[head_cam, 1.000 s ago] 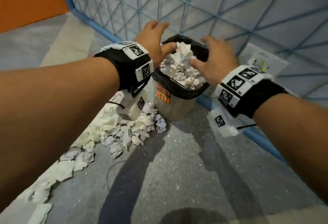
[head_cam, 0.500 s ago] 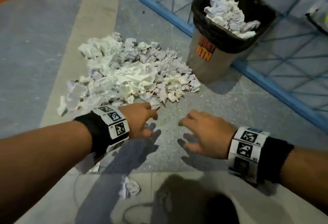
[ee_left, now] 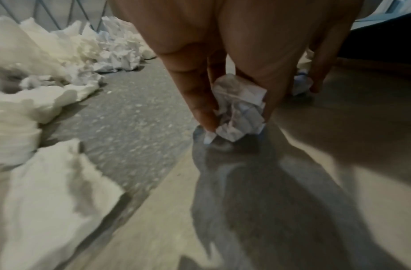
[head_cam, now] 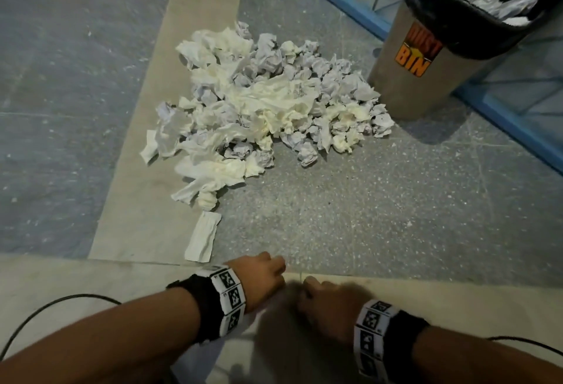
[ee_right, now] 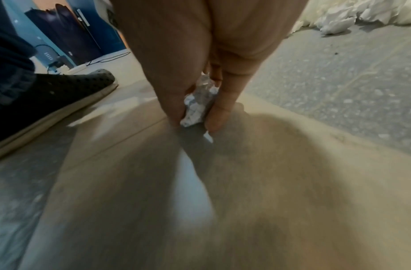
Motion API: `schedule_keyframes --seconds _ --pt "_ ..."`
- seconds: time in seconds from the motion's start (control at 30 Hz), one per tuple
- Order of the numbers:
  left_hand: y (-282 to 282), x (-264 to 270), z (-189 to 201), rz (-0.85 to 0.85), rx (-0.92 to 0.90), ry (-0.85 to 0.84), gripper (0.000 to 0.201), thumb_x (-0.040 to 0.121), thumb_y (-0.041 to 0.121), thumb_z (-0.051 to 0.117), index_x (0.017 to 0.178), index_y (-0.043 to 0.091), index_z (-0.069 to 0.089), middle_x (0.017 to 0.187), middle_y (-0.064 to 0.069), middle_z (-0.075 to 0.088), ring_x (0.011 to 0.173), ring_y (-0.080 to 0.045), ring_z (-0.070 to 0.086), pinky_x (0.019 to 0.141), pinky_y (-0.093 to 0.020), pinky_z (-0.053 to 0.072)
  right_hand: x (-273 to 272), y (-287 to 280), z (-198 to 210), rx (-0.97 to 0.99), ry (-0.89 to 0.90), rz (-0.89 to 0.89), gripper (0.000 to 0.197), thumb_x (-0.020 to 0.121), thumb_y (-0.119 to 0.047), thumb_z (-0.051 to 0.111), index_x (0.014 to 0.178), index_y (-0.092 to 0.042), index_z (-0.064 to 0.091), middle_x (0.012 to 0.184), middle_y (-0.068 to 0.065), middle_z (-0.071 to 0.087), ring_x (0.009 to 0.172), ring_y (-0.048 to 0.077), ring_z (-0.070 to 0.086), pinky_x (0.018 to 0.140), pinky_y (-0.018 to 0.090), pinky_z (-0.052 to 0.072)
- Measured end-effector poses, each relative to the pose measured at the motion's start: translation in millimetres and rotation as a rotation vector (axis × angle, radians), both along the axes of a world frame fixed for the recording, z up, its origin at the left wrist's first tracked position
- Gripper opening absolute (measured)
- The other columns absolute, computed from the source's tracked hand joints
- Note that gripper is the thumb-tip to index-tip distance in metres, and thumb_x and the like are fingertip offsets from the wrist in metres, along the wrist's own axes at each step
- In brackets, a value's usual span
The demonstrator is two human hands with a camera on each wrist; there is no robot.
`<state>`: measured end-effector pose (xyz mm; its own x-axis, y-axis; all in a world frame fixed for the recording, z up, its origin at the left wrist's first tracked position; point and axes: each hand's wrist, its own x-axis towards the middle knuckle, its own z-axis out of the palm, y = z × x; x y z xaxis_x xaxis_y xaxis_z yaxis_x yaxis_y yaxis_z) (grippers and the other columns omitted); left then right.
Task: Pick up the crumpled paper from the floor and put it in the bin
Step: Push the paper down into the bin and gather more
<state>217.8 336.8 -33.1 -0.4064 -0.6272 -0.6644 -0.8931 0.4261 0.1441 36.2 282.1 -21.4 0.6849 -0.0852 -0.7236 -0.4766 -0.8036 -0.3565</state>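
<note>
- Two hands reach down to the floor (head_cam: 380, 207), side by side at the pale strip's edge.
- My left hand (head_cam: 262, 280) pinches one crumpled paper ball (ee_left: 239, 109) between thumb and fingers.
- My right hand (head_cam: 332, 304) pinches a second paper ball (ee_right: 197, 106), low against the floor.
- Bin (head_cam: 426, 57) stands well apart, beside the paper pile (head_cam: 259, 103).

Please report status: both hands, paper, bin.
Left hand pinches a paper ball at floor. Right hand pinches another ball. Bin upright, already heaped; big pile remains.
</note>
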Motion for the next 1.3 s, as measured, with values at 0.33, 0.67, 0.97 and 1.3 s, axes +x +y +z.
schedule_keyframes --seconds 0.33,0.67,0.97,1.3 --pt "20.0 72.3 3.1 0.849 -0.125 -0.165 0.052 0.077 0.048 0.064 0.122 0.028 0.050 0.142 -0.005 0.029 0.123 -0.030 0.037 0.087 -0.044 0.046 84.0 -90.7 -12.6 -0.234 -0.249 -0.116 0.028 0.089 -0.028 0.053 0.116 -0.023 0.048 0.109 0.007 0.045 0.087 0.032 0.057 0.072 0.041 0.052" --pt "-12.9 62.9 -16.7 0.928 -0.033 -0.008 0.032 0.081 0.017 0.060 0.112 0.013 0.059 0.120 -0.006 0.052 0.110 -0.025 0.058 0.089 -0.031 0.045 97.1 -208.4 -23.9 -0.319 -0.098 -0.499 0.069 0.080 -0.034 0.070 0.137 -0.025 0.034 0.127 0.016 0.047 0.109 0.037 0.055 0.086 0.037 0.047" --pt "-104.8 43.5 63.5 0.781 -0.241 0.153 0.032 0.086 0.018 0.056 0.118 0.021 0.059 0.118 0.001 0.052 0.112 -0.018 0.055 0.089 -0.023 0.041 68.8 -203.2 12.2 -0.260 -0.176 -0.318 0.059 0.080 -0.033 0.069 0.128 -0.019 0.037 0.117 0.013 0.053 0.102 0.035 0.058 0.085 0.039 0.051" --pt "-319.2 -40.2 252.9 0.693 -0.981 0.459 0.035 0.081 0.031 0.069 0.112 0.014 0.068 0.106 -0.010 0.068 0.098 -0.030 0.061 0.079 -0.032 0.044 -54.3 -315.9 210.8 -0.508 -0.777 -0.709 0.057 0.071 -0.045 0.076 0.118 -0.026 0.050 0.098 -0.004 0.061 0.083 0.014 0.054 0.069 0.024 0.039"
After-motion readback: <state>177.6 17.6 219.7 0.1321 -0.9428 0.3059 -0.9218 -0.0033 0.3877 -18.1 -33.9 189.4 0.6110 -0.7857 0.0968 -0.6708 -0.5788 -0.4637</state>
